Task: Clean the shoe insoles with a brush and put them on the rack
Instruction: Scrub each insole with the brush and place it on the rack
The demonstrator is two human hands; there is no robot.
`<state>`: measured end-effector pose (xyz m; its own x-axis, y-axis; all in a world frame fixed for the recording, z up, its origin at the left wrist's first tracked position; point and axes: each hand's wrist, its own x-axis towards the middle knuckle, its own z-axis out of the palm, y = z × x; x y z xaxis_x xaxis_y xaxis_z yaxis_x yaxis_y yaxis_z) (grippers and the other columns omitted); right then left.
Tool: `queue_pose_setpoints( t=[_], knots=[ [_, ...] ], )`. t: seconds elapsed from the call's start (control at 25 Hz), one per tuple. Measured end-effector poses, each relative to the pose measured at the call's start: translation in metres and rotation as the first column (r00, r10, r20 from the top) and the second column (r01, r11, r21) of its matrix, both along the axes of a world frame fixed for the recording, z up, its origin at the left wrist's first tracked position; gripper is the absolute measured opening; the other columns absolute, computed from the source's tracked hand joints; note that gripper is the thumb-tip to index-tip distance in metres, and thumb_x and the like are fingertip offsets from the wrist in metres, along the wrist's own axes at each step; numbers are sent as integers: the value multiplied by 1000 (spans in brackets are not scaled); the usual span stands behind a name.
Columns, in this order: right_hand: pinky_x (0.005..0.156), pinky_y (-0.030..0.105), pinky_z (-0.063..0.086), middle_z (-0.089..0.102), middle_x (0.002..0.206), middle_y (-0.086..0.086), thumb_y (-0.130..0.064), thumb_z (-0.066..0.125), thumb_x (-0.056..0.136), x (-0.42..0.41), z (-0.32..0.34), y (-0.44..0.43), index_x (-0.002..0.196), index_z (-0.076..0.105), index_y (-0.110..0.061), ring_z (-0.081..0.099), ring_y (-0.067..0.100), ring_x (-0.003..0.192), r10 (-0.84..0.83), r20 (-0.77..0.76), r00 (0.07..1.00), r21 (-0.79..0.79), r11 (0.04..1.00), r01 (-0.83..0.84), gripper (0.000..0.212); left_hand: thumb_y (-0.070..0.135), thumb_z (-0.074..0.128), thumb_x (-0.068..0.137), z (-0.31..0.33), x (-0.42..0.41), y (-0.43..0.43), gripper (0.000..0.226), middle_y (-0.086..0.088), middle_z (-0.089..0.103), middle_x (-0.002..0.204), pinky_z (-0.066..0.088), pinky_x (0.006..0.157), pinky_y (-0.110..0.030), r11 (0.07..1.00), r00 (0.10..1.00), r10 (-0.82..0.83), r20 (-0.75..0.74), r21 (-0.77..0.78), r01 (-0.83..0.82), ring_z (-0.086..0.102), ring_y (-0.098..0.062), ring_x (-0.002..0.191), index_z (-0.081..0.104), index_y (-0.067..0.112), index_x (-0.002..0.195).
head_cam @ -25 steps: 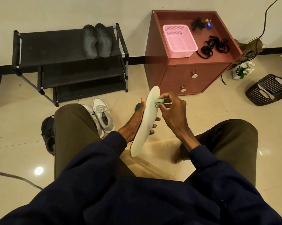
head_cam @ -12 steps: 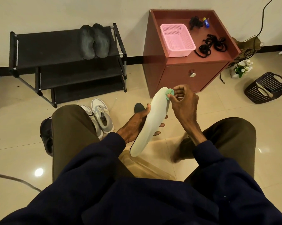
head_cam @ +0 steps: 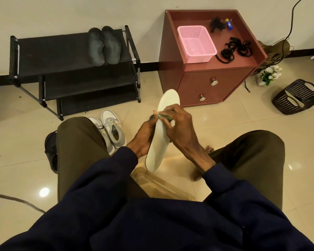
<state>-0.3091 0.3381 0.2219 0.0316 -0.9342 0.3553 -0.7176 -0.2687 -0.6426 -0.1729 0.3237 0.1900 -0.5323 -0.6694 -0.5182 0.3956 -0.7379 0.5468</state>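
A home, probably an entry or living area: glossy beige floor tiles [head_cam: 225, 120], a black three-tier shoe rack [head_cam: 53, 57] against the far wall at left, a reddish two-drawer cabinet [head_cam: 194, 84] to its right, grey sneakers [head_cam: 114, 131] near the rack, and potted white flowers [head_cam: 271, 73] far right.

Glossy floor tiles [head_cam: 225, 120]; matt black rack [head_cam: 62, 51]; perforated pink plastic basket [head_cam: 205, 49]; smooth pale insole [head_cam: 157, 149].

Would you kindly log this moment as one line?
step: brushing; left hand: holds white insole; right hand: grips green brush; rack: two dark insoles
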Motion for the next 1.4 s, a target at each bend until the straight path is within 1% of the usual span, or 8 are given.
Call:
queue_pose_setpoints(
  t=[0.12,0.2,0.44,0.56,0.72,0.84,1.2,1.4],
  knots=[
    [86,34,58,70,105,7,-8,78,87,16,-2,14,106,78,-7,64,19,96,151,-66,986,46,988,-148,18,69,43,98,-15,14,-14,74,-19,61,137,45,109,-58,991,989,134,-61,15,-133,58,-38,125,52,15,146],
    [83,33,57,72,103,4,-12,80,86,19,0,20,103,79,-9,65,16,93,274,-73,959,85,960,-268,18,71,45,96,-16,21,-20,81,-20,52,149,40,113,-58,972,964,230,-136,88,-219,52,-38,135,41,14,154],
    [70,14,52,70,101,-2,-12,83,83,12,18,27,97,82,-13,66,9,86,512,139,848,344,778,-526,14,70,38,98,-1,39,-35,80,-15,59,139,45,107,-42,855,823,513,-243,233,-464,63,-29,108,53,6,143],
    [72,15,51,69,100,-3,-6,83,82,1,13,23,96,82,-13,65,7,87,465,102,880,308,826,-472,16,71,38,97,1,41,-37,81,-13,60,134,44,107,-40,825,788,556,-264,290,-485,63,-28,107,54,7,145],
    [75,24,56,69,99,-1,-6,80,84,-5,4,9,98,80,-13,64,8,87,250,28,968,187,950,-251,16,67,37,100,0,29,-25,73,-17,67,129,39,116,-49,902,892,424,-157,166,-399,66,-34,110,60,10,137],
    [75,25,58,69,99,-1,-9,80,85,-15,-3,-3,99,79,-13,63,7,87,130,-8,992,131,983,-127,15,67,34,101,2,15,-13,68,-17,69,127,53,99,-55,971,971,238,25,18,-239,70,-35,105,52,19,145],
    [79,28,60,68,103,2,-6,78,86,-70,-7,-29,101,77,-12,65,10,89,-252,76,965,0,968,253,16,64,38,100,4,-2,5,74,-21,58,142,60,90,-51,985,982,-158,-105,57,164,63,-40,120,42,10,151],
    [81,26,60,70,106,2,-5,78,86,-48,-4,-16,102,78,-9,64,10,92,-98,56,994,70,993,94,16,65,50,93,2,-5,4,76,-23,63,132,61,77,-48,987,992,-116,-42,108,120,70,-39,102,46,13,148]
  ],
)
